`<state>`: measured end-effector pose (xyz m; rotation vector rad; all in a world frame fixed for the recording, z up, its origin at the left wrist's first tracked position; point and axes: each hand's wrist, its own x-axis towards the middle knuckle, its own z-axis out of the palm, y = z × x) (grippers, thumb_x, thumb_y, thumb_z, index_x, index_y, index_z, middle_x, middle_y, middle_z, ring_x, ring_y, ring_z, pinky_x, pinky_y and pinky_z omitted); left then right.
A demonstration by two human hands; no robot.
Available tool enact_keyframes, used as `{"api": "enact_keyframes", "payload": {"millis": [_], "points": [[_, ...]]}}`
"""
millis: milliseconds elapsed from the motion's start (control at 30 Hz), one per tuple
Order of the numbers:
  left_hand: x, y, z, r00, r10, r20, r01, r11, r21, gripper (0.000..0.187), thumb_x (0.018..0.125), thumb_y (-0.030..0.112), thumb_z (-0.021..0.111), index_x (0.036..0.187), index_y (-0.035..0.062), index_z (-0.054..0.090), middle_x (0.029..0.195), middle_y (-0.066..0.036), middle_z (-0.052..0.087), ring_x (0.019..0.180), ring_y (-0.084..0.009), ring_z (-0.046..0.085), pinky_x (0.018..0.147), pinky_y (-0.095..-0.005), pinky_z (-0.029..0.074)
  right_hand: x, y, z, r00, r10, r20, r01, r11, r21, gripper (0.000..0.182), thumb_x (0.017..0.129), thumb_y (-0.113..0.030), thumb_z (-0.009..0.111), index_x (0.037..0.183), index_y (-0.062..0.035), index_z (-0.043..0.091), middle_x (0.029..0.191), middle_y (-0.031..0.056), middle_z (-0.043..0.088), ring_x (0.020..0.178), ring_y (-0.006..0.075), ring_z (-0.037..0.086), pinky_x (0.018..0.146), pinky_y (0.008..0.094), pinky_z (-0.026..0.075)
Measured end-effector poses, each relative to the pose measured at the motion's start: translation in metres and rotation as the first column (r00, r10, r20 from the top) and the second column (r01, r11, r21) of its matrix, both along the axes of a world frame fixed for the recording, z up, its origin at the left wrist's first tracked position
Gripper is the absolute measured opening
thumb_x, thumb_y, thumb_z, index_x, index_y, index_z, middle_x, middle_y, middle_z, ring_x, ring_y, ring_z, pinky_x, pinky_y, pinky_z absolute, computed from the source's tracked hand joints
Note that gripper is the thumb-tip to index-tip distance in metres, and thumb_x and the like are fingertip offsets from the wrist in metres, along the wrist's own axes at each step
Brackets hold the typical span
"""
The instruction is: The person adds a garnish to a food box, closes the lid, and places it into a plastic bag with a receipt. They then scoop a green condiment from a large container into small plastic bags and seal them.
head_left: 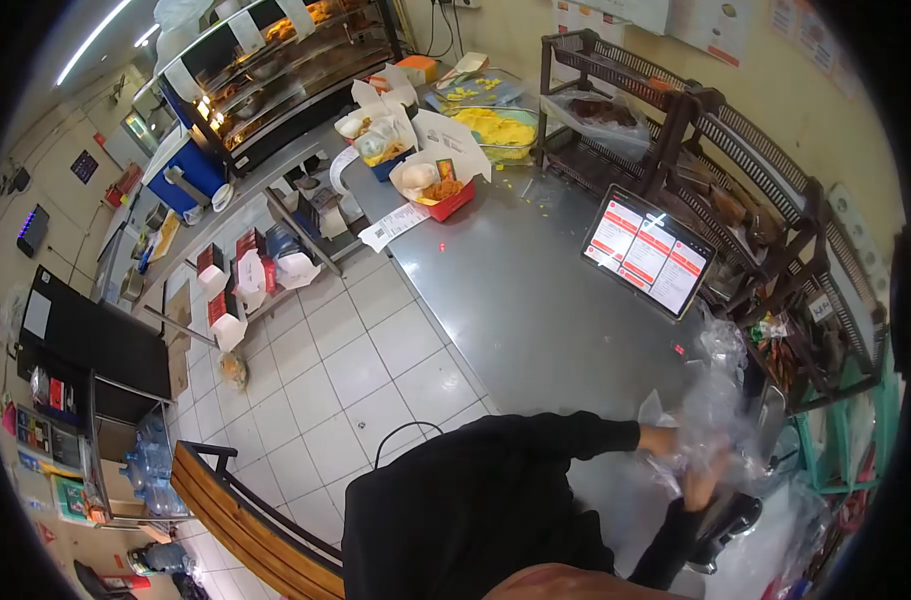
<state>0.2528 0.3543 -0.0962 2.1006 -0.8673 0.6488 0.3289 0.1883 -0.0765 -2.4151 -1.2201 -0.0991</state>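
Both hands are at the right end of the steel table, among clear plastic bags [717,385]. My left hand [659,440] touches the crumpled plastic, its fingers covered by it. Close beside it, my right hand [703,482] is also against the plastic, and its fingers are blurred. Whether either hand grips the film cannot be made out. Near the right wrist lies a black object [733,528]. A tablet [650,250] with a lit screen stands on the table beyond the hands.
On the steel table [495,290] are open food boxes [445,195], a receipt [393,226] and a yellow-filled basket [497,130]. Dark racks [615,140] line the wall. Boxes [250,265] sit on a shelf at left; a wooden bench [240,520] stands behind.
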Motion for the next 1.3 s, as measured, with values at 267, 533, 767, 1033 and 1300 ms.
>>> {"api": "enact_keyframes", "payload": {"millis": [267,533,767,1033,1300], "points": [[-0.044,-0.002,0.013,0.907,-0.026,-0.419,-0.120,0.940,-0.318,0.042,0.075,0.020,0.060,0.113,0.0061,0.048,0.111,-0.013,0.047,0.106,-0.0232,0.043,0.088,-0.0324,0.035,0.055,0.011,0.135,0.029,0.442,-0.897,-0.567,0.746,0.349,0.039,0.075,-0.016,0.058,0.108,0.0037,0.048,0.104,0.0109,0.056,0.088,0.0198,0.057,0.077,0.0307,0.045],[-0.062,0.041,0.080,0.704,-0.203,-0.681,-0.002,0.958,-0.287,0.036,0.077,0.021,0.057,0.110,0.0077,0.050,0.105,-0.012,0.051,0.099,-0.0235,0.047,0.081,-0.0326,0.038,0.019,0.055,0.108,0.487,0.470,-0.737,-0.523,0.832,0.185,0.043,0.078,-0.023,0.055,0.114,-0.0007,0.045,0.107,0.0100,0.055,0.091,0.0193,0.055,0.077,0.0299,0.045],[-0.044,0.096,0.070,0.717,-0.037,-0.696,-0.034,0.996,-0.088,0.030,0.080,0.022,0.055,0.107,0.0091,0.052,0.100,-0.011,0.054,0.092,-0.0238,0.050,0.075,-0.0327,0.041,0.007,0.022,0.086,0.777,0.308,-0.548,-0.214,0.949,0.230,0.039,0.081,-0.028,0.054,0.111,-0.0037,0.048,0.102,0.0110,0.056,0.088,0.0224,0.056,0.075,0.0303,0.045],[-0.073,0.012,0.056,0.481,-0.342,-0.807,-0.557,0.592,-0.583,0.016,0.085,0.020,0.052,0.089,0.0039,0.053,0.079,-0.002,0.049,0.074,-0.0118,0.046,0.064,-0.0228,0.037,0.212,-0.011,0.020,0.982,-0.185,-0.040,0.162,0.930,-0.330,0.020,0.066,-0.012,0.058,0.084,-0.0011,0.060,0.076,0.0178,0.062,0.074,0.0309,0.062,0.063,0.0395,0.049],[-0.080,0.004,0.075,0.463,-0.342,-0.818,-0.449,0.706,-0.548,0.044,0.076,0.033,0.063,0.106,0.0047,0.046,0.081,0.002,0.044,0.076,-0.0098,0.042,0.070,-0.0225,0.035,0.205,-0.012,0.018,0.980,-0.193,-0.048,0.143,0.853,-0.502,0.012,0.063,-0.013,0.057,0.069,-0.0057,0.064,0.075,0.0164,0.062,0.075,0.0287,0.062,0.066,0.0385,0.049]]}}
